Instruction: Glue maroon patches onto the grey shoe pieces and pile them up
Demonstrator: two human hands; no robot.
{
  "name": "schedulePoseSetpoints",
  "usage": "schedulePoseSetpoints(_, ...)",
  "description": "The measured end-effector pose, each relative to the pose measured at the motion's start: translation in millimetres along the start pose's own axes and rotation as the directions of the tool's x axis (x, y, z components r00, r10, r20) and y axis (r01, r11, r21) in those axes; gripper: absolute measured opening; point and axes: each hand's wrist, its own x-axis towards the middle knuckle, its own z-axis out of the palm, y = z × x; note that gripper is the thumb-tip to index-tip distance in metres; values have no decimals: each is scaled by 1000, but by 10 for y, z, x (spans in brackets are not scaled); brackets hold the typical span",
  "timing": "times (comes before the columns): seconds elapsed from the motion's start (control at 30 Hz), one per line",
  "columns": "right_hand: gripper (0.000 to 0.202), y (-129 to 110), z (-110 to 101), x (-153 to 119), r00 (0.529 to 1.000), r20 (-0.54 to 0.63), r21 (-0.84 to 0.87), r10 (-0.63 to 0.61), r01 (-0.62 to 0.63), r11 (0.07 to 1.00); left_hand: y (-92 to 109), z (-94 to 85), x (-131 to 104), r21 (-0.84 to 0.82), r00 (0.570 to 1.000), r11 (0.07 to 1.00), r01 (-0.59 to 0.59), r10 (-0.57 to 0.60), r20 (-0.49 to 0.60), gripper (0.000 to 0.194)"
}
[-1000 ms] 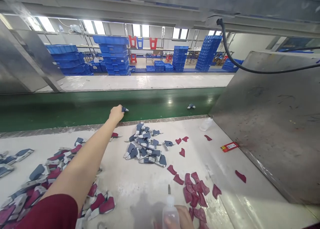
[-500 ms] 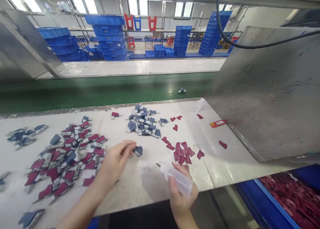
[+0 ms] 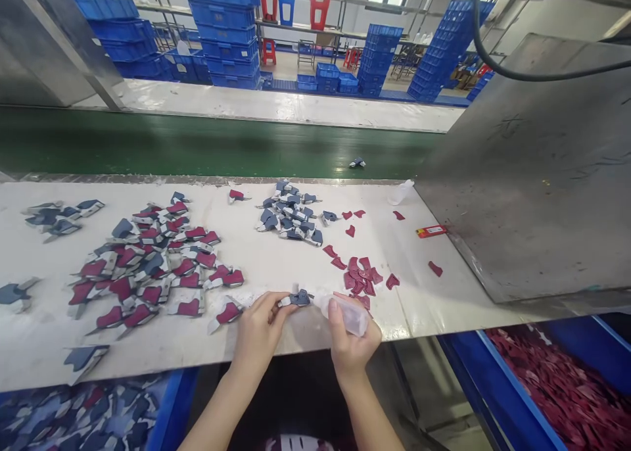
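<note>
Between its thumb and fingers, my left hand (image 3: 262,325) pinches a blue-grey and white part (image 3: 298,298) above the near edge of the white table (image 3: 296,263). My right hand (image 3: 353,346) is wrapped round a translucent squeeze bottle (image 3: 349,317), whose dark tip points left, at the right end of that part. Just behind the bottle lies a pile of flat maroon pieces (image 3: 359,277). A heap of blue-grey parts (image 3: 290,214) sits farther back. To the left spreads a large heap of maroon-topped and blue-grey parts (image 3: 148,267).
A green belt (image 3: 221,147) runs behind the table, carrying one small part (image 3: 357,163). A metal panel (image 3: 537,175) stands at the right. Blue bins sit below the edge, one with maroon pieces (image 3: 557,392) and one with mixed parts (image 3: 73,418). A red-yellow packet (image 3: 431,231) lies near the panel.
The view has tilted down. My left hand now holds the blue-grey part nearer the table's front edge, and the bottle's tip has come up to it. A maroon-topped part shows beside my left hand.
</note>
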Motion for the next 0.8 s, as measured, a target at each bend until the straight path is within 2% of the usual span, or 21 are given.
schedulePoseSetpoints(0.27,16,-34,18,20,998,22,-10,59,-59,998,-9,-4,-5,-19,1000,1000,-9,9,6,13)
schedulePoseSetpoints(0.57,14,-51,9,35,999,38,-31,15,-14,999,6,-6,19,-26,1000,1000,1,-1,9,14)
schedulePoseSetpoints(0.8,14,-56,2,25,1000,-11,-60,-4,3,998,21,-9,12,-24,1000,1000,10,-10,10,16)
